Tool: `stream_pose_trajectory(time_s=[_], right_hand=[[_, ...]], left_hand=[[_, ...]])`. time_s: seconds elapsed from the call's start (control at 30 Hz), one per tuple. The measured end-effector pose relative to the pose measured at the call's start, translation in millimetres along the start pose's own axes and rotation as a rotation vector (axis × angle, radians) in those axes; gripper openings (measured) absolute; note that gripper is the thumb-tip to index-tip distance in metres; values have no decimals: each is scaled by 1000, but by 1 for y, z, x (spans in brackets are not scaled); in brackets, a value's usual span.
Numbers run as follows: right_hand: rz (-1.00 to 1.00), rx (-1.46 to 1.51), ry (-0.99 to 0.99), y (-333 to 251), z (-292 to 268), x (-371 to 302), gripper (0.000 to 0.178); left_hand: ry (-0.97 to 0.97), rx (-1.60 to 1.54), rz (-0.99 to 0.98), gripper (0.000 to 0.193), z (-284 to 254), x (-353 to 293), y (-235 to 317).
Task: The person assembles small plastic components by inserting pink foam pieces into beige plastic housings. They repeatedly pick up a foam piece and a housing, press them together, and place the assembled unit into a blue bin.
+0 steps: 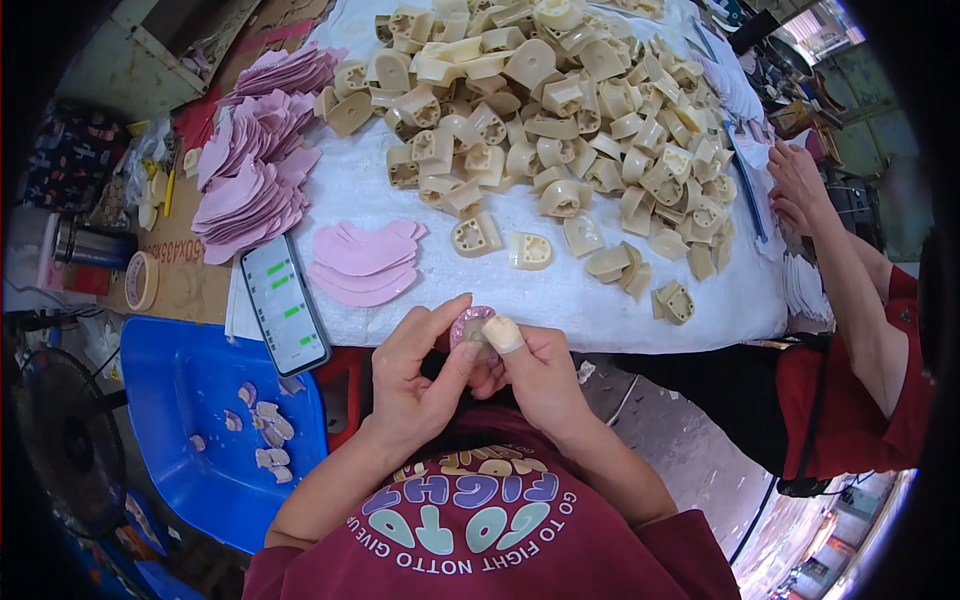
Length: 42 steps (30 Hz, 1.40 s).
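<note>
Close to my body, just off the table's front edge, my hands hold a small shoe heel (470, 322) wrapped in pinkish covering with a pleated edge. My left hand (412, 368) grips it between thumb and fingers. From the other side my right hand (545, 378) closes on it, with a pale cover (503, 334) over the thumb. The heel's far side is hidden by my fingers. Beyond lie a few loose beige plastic heels (530, 251) and a large heap of heels (560, 110). Left of them, several pink cut pieces (365, 262) lie fanned out.
Stacks of pink pieces (250, 190) stand at the far left. A phone (284, 305) lies on the table's left corner, near a tape roll (141, 280). Below sits a blue basin (180, 420) with several covered heels. At right, a co-worker's hands (795, 185) rest near the cloth's edge.
</note>
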State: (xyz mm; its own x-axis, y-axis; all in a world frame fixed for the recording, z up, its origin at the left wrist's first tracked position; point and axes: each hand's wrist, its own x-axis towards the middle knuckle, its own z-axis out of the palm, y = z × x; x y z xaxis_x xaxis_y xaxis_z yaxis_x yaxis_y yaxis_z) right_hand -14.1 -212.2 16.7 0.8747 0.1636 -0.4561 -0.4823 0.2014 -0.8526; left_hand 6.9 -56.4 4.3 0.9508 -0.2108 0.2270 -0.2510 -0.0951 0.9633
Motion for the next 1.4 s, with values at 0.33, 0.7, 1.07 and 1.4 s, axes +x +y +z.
stream_pose_trajectory(time_s=[0.33,0.7,1.07,1.4], right_hand=[[-670,-913,63,6,-6,-10,9],[-221,-459,73,12,7,-11,10],[-320,-503,97,6,9,-4,11],[-314,-487,91,3,4,-5,12]], left_hand=[[-384,-552,-578,20,-48,36,7],[-25,114,-282,12,-4,6,1],[4,-100,-222,18,-5,5,5],[-42,-177,-231,21,-10,1,1]])
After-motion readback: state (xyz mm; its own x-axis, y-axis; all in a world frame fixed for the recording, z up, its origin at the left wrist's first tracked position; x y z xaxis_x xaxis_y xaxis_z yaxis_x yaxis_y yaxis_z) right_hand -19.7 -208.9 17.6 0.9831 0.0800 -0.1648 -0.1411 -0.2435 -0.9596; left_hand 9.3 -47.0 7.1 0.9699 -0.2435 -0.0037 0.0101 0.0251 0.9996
